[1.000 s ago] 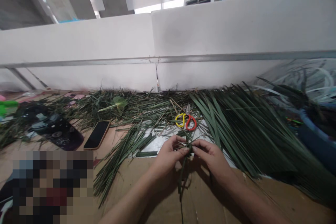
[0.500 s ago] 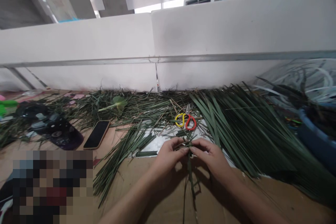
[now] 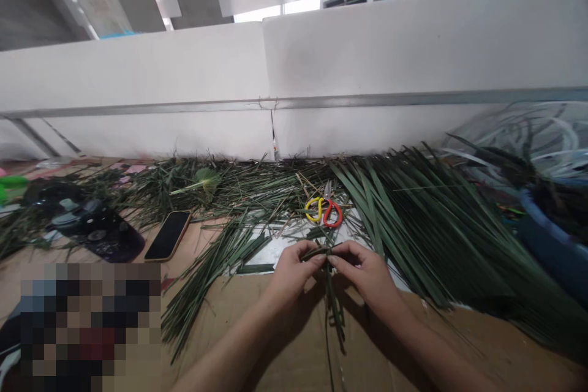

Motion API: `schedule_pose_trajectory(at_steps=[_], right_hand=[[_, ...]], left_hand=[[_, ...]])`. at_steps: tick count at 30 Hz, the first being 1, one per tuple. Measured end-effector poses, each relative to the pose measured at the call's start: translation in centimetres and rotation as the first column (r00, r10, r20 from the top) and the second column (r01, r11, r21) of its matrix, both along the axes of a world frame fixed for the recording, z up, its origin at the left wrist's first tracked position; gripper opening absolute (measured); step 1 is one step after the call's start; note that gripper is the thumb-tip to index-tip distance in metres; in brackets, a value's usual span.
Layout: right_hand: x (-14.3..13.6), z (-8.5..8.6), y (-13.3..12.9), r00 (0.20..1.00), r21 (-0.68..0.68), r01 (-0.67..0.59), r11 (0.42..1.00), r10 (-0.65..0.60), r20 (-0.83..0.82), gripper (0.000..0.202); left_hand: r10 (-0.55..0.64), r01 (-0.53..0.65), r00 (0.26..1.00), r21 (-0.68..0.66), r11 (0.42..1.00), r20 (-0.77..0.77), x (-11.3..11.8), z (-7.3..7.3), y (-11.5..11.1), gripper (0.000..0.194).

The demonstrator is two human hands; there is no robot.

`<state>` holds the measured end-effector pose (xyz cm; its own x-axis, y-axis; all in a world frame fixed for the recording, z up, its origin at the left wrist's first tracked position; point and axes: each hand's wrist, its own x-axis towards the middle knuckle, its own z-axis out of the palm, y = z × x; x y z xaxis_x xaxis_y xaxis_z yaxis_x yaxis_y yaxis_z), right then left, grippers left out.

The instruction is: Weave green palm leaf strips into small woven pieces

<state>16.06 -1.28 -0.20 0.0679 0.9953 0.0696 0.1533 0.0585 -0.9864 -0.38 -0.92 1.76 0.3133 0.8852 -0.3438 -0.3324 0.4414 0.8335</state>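
Note:
Between my two hands is a small bundle of green leaf strips (image 3: 335, 309), its tail hanging down toward me over the cardboard (image 3: 220, 331). My left hand (image 3: 298, 266) pinches it from the left with thumb and forefinger. From the right, my right hand (image 3: 361, 266) pinches the same spot, and the fingertips of both hands nearly meet. Scissors with one yellow and one red handle (image 3: 332, 214) lie just beyond the fingers. The exact crossing of the strips is partly hidden by my fingertips.
Long green leaves (image 3: 441, 226) spread on the right beside a blue container (image 3: 551, 251). Cut strips (image 3: 206, 282) lie at left, near a phone (image 3: 168, 236) and a dark bottle (image 3: 103, 233). A white partition (image 3: 160, 73) stands behind.
The hanging tail of the bundle has swung and turned slightly between my fingers. Both hands keep their pinch in nearly the same place.

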Motion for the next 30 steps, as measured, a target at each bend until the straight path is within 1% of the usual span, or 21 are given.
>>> schedule_pose_trajectory(at_steps=[3, 6, 9, 14, 18, 22, 26, 30], right_hand=[[0.1, 0.2, 0.0, 0.994, -0.035, -0.023, 0.999, 0.019, -0.103, 0.033], [0.3, 0.3, 0.1, 0.971, -0.116, -0.039, 0.992, 0.011, -0.238, 0.041], [0.5, 0.1, 0.3, 0.954, -0.162, -0.044, 0.986, -0.007, -0.301, 0.046], [0.0, -0.7, 0.5, 0.947, -0.146, -0.116, 0.982, 0.065, -0.316, 0.05], [-0.5, -1.5, 0.5, 0.947, -0.141, -0.077, 0.987, 0.028, -0.321, 0.052], [-0.7, -2.2, 0.5, 0.953, -0.123, -0.031, 0.992, -0.008, -0.303, 0.051], [-0.6, -2.2, 0.4, 0.956, -0.105, -0.031, 0.994, -0.001, -0.292, 0.046], [-0.5, -2.1, 0.4, 0.959, -0.091, -0.044, 0.995, 0.016, -0.284, 0.043]], left_hand=[[0.013, -0.011, 0.999, -0.025, 1.0, 0.043, -0.1, 0.3, 0.0, 0.027], [0.042, -0.039, 0.998, -0.052, 0.998, 0.046, -0.2, 0.5, 0.2, 0.029], [0.07, -0.067, 0.996, -0.058, 0.996, 0.047, -0.2, 0.5, 0.4, 0.027], [0.081, -0.077, 0.995, -0.059, 0.995, 0.062, -0.1, 0.4, 0.4, 0.026], [0.076, -0.072, 0.995, -0.059, 0.996, 0.06, 0.0, 0.1, 0.4, 0.027], [0.08, -0.078, 0.996, -0.039, 0.996, 0.042, 0.0, -0.7, 0.8, 0.026], [0.069, -0.068, 0.997, -0.015, 0.998, 0.042, -0.2, -1.4, 1.3, 0.026], [0.061, -0.061, 0.997, 0.009, 0.998, 0.039, -0.2, -1.7, 1.4, 0.025]])
